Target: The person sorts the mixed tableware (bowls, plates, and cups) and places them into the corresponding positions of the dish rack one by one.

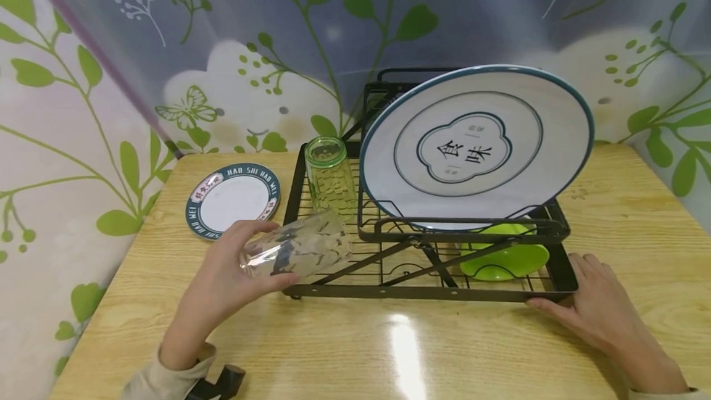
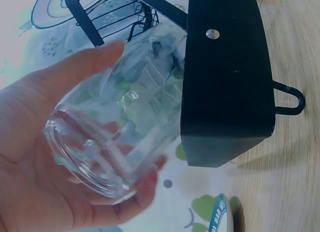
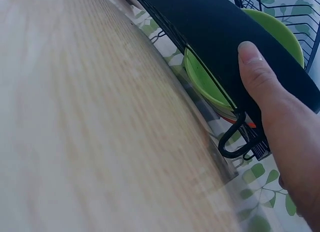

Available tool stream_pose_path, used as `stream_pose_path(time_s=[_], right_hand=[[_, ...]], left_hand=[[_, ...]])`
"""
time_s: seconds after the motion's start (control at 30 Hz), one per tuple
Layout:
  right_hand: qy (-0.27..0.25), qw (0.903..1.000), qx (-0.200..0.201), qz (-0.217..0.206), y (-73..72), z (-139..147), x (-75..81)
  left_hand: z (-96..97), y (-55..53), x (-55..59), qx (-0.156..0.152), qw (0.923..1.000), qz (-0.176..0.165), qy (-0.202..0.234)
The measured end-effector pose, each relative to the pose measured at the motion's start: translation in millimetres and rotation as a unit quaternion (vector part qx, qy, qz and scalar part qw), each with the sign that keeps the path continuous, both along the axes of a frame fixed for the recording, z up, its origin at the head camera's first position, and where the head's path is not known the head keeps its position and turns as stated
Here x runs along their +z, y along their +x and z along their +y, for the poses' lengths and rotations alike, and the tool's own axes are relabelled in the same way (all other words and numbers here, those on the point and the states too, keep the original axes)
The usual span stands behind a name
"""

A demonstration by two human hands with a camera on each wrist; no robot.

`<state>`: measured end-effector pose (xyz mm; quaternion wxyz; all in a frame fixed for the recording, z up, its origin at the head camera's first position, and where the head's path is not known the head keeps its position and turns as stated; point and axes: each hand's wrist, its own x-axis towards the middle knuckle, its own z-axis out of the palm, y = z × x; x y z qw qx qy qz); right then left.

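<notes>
My left hand (image 1: 224,276) grips a clear drinking glass (image 1: 300,245) with thumb and fingers on either side. The glass lies tilted, its thick base (image 2: 90,157) towards my palm and its other end over the front left of the black dish rack (image 1: 383,292). At the rack's front right corner is my right hand (image 1: 602,307), its thumb (image 3: 257,67) on the front wall and its fingers along the side. A green glass (image 1: 330,178) stands upside down in the rack's left part. On the upper tier leans a large white plate (image 1: 478,147) with a blue rim; below it sits a green bowl (image 1: 502,261).
A small blue-rimmed plate (image 1: 236,199) lies on the wooden table (image 1: 344,344), left of the rack. Behind the table rises a leaf-patterned wall covering (image 1: 311,36). The rack's crossed struts (image 1: 428,252) stand near the clear glass.
</notes>
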<state>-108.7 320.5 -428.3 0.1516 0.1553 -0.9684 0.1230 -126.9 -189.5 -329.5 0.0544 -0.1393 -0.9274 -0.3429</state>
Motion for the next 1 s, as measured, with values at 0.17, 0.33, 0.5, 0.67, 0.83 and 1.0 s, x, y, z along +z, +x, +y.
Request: stream_pose_path(time_s=[0.17,0.33,0.5,0.67,0.83,1.0], right_hand=[[-0.007,1.0000,-0.001,-0.002,0.4,-0.3,0.4],[-0.015,0.9999,0.004,-0.002,0.0,0.0,0.2],[-0.021,0.9998,0.004,0.000,-0.1,0.5,-0.8],[-0.022,0.9997,0.008,-0.001,-0.3,0.2,-1.7],[-0.019,0.9998,0.005,0.001,0.2,-0.4,-0.8],[-0.011,0.9999,0.003,0.000,0.6,-0.8,0.6]], left_hand=[[3.0,-0.9,-0.4,-0.004,0.9952,0.095,0.024],[7.2,-2.3,1.6,-0.011,0.9928,0.118,0.022],[10.8,-4.9,1.5,-0.012,0.9899,0.139,0.027],[14.1,-9.0,0.6,-0.023,0.9854,0.164,0.041],[18.9,-13.4,-1.0,-0.029,0.9850,0.166,0.037],[25.5,-19.7,-2.1,-0.029,0.9863,0.159,0.030]])
